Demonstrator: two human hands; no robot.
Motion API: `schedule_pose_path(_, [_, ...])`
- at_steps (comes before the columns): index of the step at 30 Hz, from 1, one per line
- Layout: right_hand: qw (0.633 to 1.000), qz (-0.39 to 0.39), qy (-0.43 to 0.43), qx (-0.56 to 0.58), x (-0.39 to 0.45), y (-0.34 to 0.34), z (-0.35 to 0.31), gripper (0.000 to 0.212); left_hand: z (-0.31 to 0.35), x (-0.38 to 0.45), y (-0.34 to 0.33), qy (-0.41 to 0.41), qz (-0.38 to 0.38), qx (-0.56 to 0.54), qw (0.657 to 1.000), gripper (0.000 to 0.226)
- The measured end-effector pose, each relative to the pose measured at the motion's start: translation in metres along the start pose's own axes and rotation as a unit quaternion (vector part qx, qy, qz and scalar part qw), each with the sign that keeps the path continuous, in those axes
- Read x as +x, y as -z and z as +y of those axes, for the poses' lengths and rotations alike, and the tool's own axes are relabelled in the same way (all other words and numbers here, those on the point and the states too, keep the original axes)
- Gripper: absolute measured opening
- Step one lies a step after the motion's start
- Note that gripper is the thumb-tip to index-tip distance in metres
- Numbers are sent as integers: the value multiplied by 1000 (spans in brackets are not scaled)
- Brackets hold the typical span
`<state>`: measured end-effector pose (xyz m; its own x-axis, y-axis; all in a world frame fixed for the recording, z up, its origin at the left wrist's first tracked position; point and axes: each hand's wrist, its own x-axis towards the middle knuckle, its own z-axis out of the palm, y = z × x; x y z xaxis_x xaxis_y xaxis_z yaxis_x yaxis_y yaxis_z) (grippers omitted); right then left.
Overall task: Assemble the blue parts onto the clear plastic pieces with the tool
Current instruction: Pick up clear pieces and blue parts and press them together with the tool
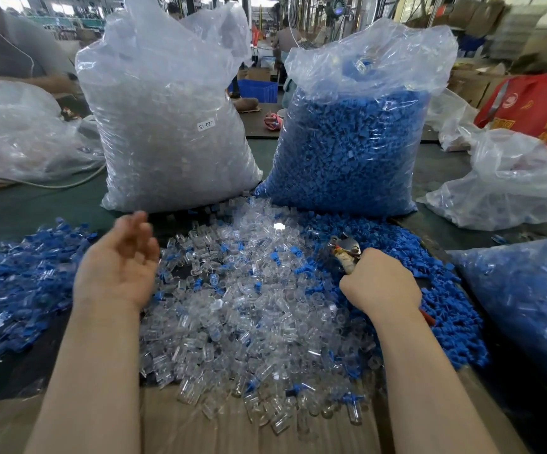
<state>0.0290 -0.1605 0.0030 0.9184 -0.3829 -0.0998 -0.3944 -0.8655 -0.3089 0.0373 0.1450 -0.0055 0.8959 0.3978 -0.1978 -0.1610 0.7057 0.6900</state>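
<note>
Left hand point(119, 263) bare, fingers loose; right hand point(378, 283) gripping the tool point(347, 250).
Clear pieces point(249, 309) heaped between hands, blue parts point(406, 253) right. Likely best: pick one clear piece, seat blue part squarely before squeezing.

Bright, even daylight, glare on the clear bag point(167, 126), blurred left-hand fingers point(137, 231), bowed wide-angle edges.

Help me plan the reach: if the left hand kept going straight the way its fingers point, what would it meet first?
The left hand, open with palm up, points away from the person toward the tall bag of clear pieces. It would probably meet that bag's lower front first, though depth is hard to judge in one view.
</note>
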Motion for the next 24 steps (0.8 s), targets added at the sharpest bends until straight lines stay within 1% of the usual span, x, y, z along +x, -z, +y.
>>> schedule_pose_path(1, [1000, -5, 2, -4, 0, -1, 0, 25, -4, -7, -9, -6, -21, 103, 994, 19])
schedule_pose_path(2, [1000, -8, 4, -7, 0, -2, -1, 25, -11, -15, -21, -22, -41, 230, 972, 15])
schedule_pose_path(3, [1000, -7, 6, -7, 1, -2, -1, 25, -18, -21, -29, -36, -72, 347, 934, 14])
schedule_pose_path(5, [1000, 3, 14, -10, 1, -4, -2, 24, -33, -32, -40, -38, -138, 504, 852, 19])
schedule_pose_path(7, [999, 16, 22, -19, 1, -5, -2, 27, -48, -39, -43, -33, -188, 641, 743, 34])
schedule_pose_path(8, [999, 21, 25, -22, 0, -6, -3, 28, -54, -40, -44, -43, -203, 693, 690, 42])
schedule_pose_path(9, [999, 25, 27, -24, 1, -7, -3, 28, -58, -41, -46, -61, -211, 729, 648, 47])
schedule_pose_path(10, [999, 27, 28, -24, 1, -7, -2, 27, -61, -41, -48, -78, -215, 746, 625, 48])
schedule_pose_path(11, [999, 27, 29, -25, 1, -8, -2, 26, -63, -41, -49, -89, -215, 749, 620, 45])
schedule_pose_path(12, [999, 27, 28, -24, 1, -8, -2, 26, -64, -40, -49, -94, -211, 747, 624, 40])
schedule_pose_path(15, [999, 29, 22, -26, 2, -10, -3, 26, -62, -42, -50, -116, -180, 749, 627, 12])
schedule_pose_path(16, [999, 28, 21, -28, 2, -10, -3, 26, -62, -42, -51, -122, -172, 749, 628, 8])
schedule_pose_path(18, [999, 28, 25, -25, 3, -11, -2, 26, -62, -42, -50, -124, -167, 748, 631, 13])
schedule_pose_path(21, [999, 30, 31, -21, 4, -12, -1, 25, -63, -42, -51, -121, -166, 740, 641, 14])
schedule_pose_path(22, [999, 30, 31, -19, 4, -12, -1, 25, -63, -41, -52, -124, -164, 732, 650, 14])
schedule_pose_path(24, [999, 26, 26, -13, 4, -11, -2, 25, -62, -42, -52, -133, -158, 705, 678, 13])
